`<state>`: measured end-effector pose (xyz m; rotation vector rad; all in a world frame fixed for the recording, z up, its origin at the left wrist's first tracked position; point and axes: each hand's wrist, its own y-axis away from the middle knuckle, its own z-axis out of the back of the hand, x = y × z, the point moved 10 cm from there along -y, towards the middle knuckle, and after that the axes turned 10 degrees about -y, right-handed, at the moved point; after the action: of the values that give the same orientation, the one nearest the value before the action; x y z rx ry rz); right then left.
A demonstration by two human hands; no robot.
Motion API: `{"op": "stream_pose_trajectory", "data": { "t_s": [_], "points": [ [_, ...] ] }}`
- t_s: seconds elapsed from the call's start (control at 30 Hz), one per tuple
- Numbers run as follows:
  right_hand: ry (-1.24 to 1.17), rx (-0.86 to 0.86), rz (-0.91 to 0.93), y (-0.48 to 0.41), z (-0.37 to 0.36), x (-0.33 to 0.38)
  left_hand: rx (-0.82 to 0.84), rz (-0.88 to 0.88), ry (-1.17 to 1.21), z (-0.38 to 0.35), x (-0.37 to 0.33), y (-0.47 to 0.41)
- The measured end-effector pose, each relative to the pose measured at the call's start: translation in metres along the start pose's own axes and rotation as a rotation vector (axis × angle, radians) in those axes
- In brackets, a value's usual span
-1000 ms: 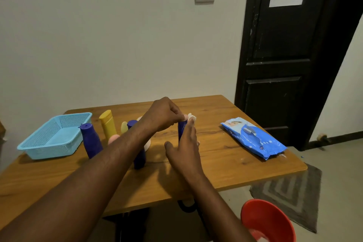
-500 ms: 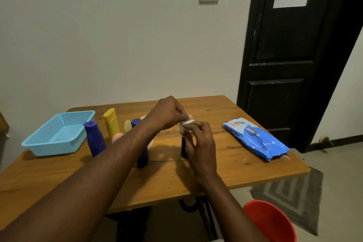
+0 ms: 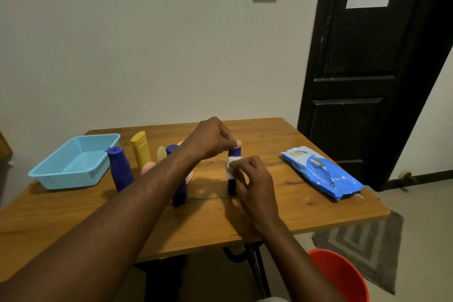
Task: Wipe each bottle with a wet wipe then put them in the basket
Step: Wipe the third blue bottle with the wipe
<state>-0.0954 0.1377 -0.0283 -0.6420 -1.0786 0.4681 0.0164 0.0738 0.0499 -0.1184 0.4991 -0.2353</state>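
1 slim dark-blue bottle (image 3: 232, 186), pink-capped, stands upright. The left hand (image 3: 210, 138) pinches its cap; just below those fingers, the right hand (image 3: 255, 179) pinches a white wet wipe (image 3: 231, 162) against it. Wooden table (image 3: 282, 203), black door (image 3: 362, 81) beyond.

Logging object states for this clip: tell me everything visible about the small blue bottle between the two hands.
The small blue bottle is dark blue, slim and plastic-looking. It stands upright on the wooden table, near its middle. The left hand pinches its top from above, hiding the cap. The right hand presses a bunched white wipe against its middle, covering part of the body. No label can be made out.
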Motion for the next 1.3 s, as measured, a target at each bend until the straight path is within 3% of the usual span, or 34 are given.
{"op": "stream_pose_trajectory", "data": {
  "t_s": [0.1, 0.23, 0.43, 0.77, 0.87, 0.97, 1.1, 1.3],
  "points": [
    [-0.010, -0.050, 0.050, -0.019, 0.008, 0.009, -0.005, -0.007, -0.008, 0.001, -0.001, 0.000],
    [0.036, 0.026, 0.038, -0.005, 0.002, 0.001, -0.010, -0.003, -0.034, 0.000, -0.002, -0.001],
    [0.131, 0.202, -0.250, 0.025, -0.013, -0.037, -0.010, -0.004, -0.083, -0.001, -0.004, -0.001],
    [0.299, 0.274, -0.374, 0.008, -0.006, -0.055, 0.025, -0.006, -0.217, -0.005, -0.014, -0.002],
    [0.140, 0.212, -0.450, 0.006, -0.008, -0.063, 0.016, -0.005, -0.228, -0.006, -0.015, -0.001],
    [-0.111, 0.041, -0.515, 0.020, -0.003, -0.065, 0.003, -0.004, -0.229, -0.005, -0.014, 0.001],
    [-0.313, -0.123, -0.482, 0.030, 0.002, -0.052, -0.013, -0.004, -0.225, -0.005, -0.014, 0.002],
    [-0.440, -0.126, -0.497, 0.006, 0.005, -0.051, 0.005, -0.012, -0.190, -0.004, -0.012, 0.002]
  ]
}}
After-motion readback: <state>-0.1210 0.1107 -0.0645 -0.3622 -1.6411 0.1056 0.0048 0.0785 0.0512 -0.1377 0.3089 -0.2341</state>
